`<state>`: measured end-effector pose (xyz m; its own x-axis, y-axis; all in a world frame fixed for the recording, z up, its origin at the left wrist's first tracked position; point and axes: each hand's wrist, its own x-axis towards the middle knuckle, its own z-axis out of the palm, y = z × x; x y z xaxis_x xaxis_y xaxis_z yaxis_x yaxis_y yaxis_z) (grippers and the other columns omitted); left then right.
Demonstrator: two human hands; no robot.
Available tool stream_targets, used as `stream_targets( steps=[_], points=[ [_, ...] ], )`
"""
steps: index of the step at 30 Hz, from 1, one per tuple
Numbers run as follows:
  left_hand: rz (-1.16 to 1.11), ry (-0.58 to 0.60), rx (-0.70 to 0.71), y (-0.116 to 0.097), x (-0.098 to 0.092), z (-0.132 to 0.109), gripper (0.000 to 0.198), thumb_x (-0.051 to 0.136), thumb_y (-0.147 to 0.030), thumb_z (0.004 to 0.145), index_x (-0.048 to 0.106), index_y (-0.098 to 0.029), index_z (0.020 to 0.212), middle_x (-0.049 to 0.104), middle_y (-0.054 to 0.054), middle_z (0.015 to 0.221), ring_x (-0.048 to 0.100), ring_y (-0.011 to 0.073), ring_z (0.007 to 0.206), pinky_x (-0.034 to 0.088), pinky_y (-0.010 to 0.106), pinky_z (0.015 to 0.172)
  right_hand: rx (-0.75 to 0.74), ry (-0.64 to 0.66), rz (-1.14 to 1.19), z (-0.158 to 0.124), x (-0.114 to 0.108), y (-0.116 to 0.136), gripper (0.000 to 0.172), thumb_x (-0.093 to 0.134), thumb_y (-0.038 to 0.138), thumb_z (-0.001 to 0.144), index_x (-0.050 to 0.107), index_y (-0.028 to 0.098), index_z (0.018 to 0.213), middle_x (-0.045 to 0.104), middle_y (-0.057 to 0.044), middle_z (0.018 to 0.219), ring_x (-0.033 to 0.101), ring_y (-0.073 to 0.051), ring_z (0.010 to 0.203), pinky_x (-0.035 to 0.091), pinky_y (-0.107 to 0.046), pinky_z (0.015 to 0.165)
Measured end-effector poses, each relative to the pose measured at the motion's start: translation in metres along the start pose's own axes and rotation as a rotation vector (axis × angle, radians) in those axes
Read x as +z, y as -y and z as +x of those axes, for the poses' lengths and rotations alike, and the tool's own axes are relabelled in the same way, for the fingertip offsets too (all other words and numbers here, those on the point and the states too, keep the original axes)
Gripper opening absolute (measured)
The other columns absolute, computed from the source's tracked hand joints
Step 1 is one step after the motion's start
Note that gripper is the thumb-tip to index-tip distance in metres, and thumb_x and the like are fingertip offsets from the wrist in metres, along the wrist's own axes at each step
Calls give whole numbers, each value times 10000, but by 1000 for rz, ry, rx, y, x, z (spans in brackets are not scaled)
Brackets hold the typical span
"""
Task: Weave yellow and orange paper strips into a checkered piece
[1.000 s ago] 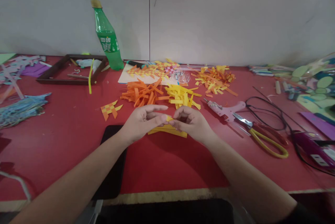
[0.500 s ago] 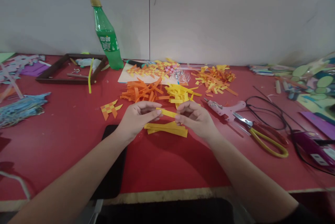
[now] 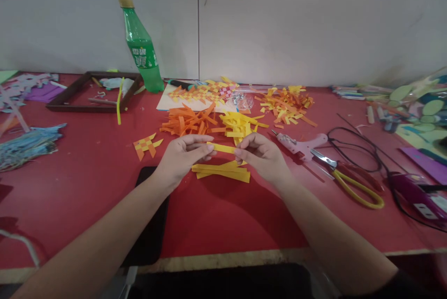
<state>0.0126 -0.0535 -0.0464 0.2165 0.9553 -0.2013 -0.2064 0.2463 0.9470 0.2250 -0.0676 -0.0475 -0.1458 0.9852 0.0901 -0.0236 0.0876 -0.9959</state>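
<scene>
Red tabletop; yellow strip spans left grip to right grip.

red tabletop | on it: yellow strips | orange strips | green bottle | glue gun | scissors

I hold one narrow yellow strip near its ends, nearly straight and level between my left hand and right hand, above the table.

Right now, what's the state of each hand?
Left hand: closed, pinching one end of a yellow strip.
Right hand: closed, pinching the strip's other end.
</scene>
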Motion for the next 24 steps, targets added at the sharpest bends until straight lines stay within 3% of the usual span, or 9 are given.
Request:
stream_targets(
  steps=[8, 13, 17, 20, 24],
  points=[
    [6, -30, -11, 0, 3, 1, 270, 843, -269, 673, 717, -164, 887, 760, 12, 765, 719, 111, 685, 562, 185, 678, -61, 53, -169, -2, -2, -1, 146, 644, 252, 807, 517, 197, 761, 524, 33, 684, 530, -94, 598, 445, -239, 553],
    [28, -33, -13, -1, 4, 1, 264, 828, -262, 686, 696, -154, 888, 754, 18, 743, 718, 119, 694, 553, 205, 692, -56, 20, -333, 0, -1, -6, 136, 598, 268, 820, 488, 202, 775, 494, 33, 691, 461, -88, 568, 401, -233, 518],
    [60, 3, 2, -2, 5, -1, 311, 814, -301, 704, 671, -154, 939, 745, 27, 761, 713, 142, 723, 556, 263, 745, -118, -25, -391, 1, -1, -9, 108, 598, 273, 830, 520, 200, 820, 558, 12, 738, 520, -102, 625, 438, -235, 561],
    [239, 20, 122, -2, 4, -3, 409, 776, -355, 748, 614, -182, 1081, 737, 42, 887, 699, 172, 815, 542, 326, 802, -191, -156, -440, 2, -6, -10, 98, 605, 287, 841, 585, 198, 878, 638, -19, 794, 602, -135, 693, 491, -267, 626],
    [731, 92, 367, -1, 2, -5, 371, 754, -366, 772, 612, -203, 1072, 658, 74, 1114, 637, 214, 932, 514, 361, 800, -243, -444, -650, 9, -25, -14, 135, 588, 304, 853, 649, 195, 906, 702, -51, 821, 649, -175, 707, 518, -315, 671]
  ],
)
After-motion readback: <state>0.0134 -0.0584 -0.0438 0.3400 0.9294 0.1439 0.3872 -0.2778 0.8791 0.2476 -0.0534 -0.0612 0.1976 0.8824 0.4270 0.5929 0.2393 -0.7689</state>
